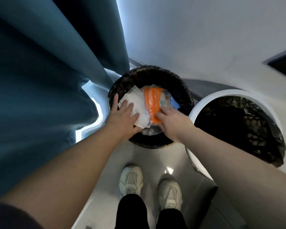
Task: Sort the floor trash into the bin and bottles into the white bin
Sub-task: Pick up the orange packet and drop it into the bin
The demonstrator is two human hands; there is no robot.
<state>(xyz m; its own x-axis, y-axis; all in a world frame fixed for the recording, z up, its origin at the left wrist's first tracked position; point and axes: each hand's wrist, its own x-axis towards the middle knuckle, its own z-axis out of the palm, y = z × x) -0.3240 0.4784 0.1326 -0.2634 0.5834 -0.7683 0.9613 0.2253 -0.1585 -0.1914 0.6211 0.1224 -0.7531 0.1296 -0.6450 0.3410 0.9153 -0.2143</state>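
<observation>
At twelve o'clock an orange wrapper (152, 103) is lying beside white paper (135, 103) in the black-lined bin (180, 90). At three o'clock the white bin (210, 95) is showing a glossy black liner. Teal curtain (40, 71) is hanging at nine o'clock; cream sneakers (130, 180) are showing at six.

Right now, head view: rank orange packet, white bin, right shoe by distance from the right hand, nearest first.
1. orange packet: in the dark bin, touching the right hand at its fingers.
2. white bin: just to the hand's right.
3. right shoe: on the floor below.
</observation>
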